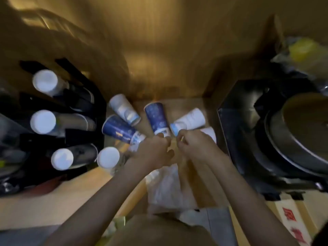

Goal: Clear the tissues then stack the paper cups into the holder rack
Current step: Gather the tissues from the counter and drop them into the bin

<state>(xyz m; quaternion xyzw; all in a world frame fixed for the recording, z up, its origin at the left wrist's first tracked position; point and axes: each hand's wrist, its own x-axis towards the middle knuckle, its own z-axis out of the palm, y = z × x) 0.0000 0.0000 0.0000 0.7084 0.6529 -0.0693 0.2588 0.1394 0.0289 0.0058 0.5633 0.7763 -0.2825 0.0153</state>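
Several paper cups lie mouth-down on the wooden counter (186, 103), all blurred: a white cup (124, 109), a blue cup (120, 130), a middle blue cup (157, 118), a white cup on the right (190, 119) and another (210, 134) partly behind my right hand. My left hand (154, 148) has its fingers closed at the middle blue cup's rim. My right hand (193, 144) pinches the rim of the right white cup. The black holder rack (85, 103) at the left holds cup stacks (43, 121). Crumpled white tissue or plastic (168, 185) lies under my forearms.
One more cup stack (108, 157) stands just right of the rack. A large black round appliance (284, 135) fills the right side, with a bag holding something yellow (301, 50) behind it. A cardboard box with red characters (291, 219) sits at the bottom right. A wooden wall (159, 41) closes the back.
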